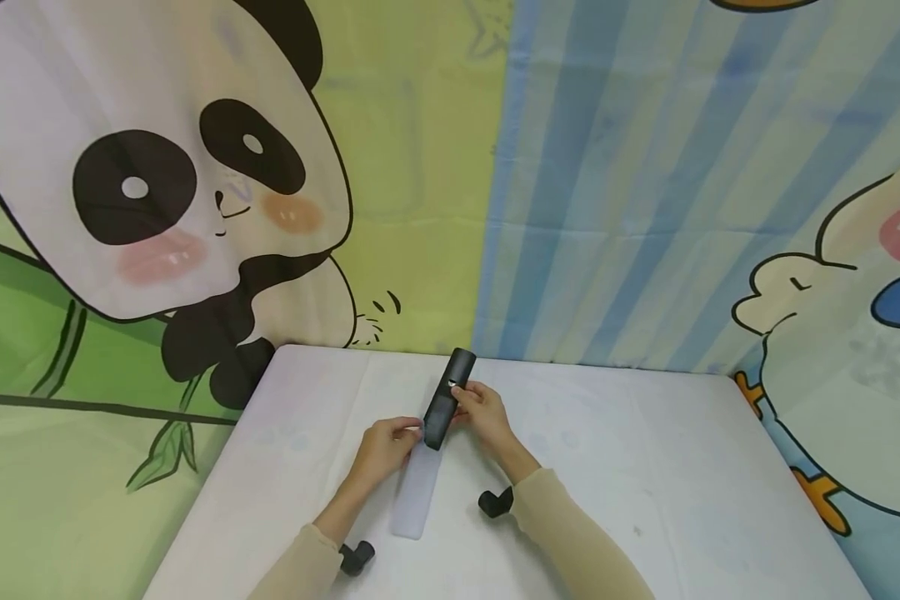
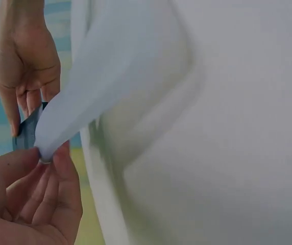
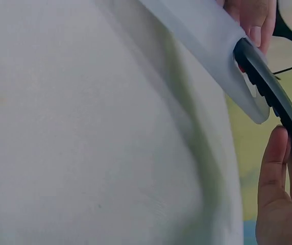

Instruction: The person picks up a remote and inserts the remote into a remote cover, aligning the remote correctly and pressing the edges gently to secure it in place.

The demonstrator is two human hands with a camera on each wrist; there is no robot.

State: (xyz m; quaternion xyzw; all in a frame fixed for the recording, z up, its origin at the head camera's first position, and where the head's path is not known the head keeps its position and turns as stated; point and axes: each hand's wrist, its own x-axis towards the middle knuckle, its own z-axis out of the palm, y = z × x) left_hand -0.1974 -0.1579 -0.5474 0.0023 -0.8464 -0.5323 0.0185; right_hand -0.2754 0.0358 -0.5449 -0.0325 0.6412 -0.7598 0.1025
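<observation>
A black remote control (image 1: 440, 410) is tilted above the white table, in my right hand (image 1: 489, 417), whose thumb and fingers grip it. Its row of raised buttons shows from the side in the right wrist view, where the remote (image 3: 271, 87) overlaps the end of a pale translucent sleeve (image 3: 202, 41). My left hand (image 1: 382, 452) pinches that end of the sleeve (image 1: 416, 496) between thumb and fingers, beside the remote's lower end. The rest of the sleeve slants towards me. An opening shows near the sleeve's end; whether the remote's tip sits inside cannot be made out.
The white tabletop (image 1: 645, 483) runs back to a cloth backdrop (image 1: 412, 208) printed with a panda and stripes. A small black piece shows by each sleeve cuff, one at the left wrist (image 1: 357, 558), one at the right (image 1: 495, 502).
</observation>
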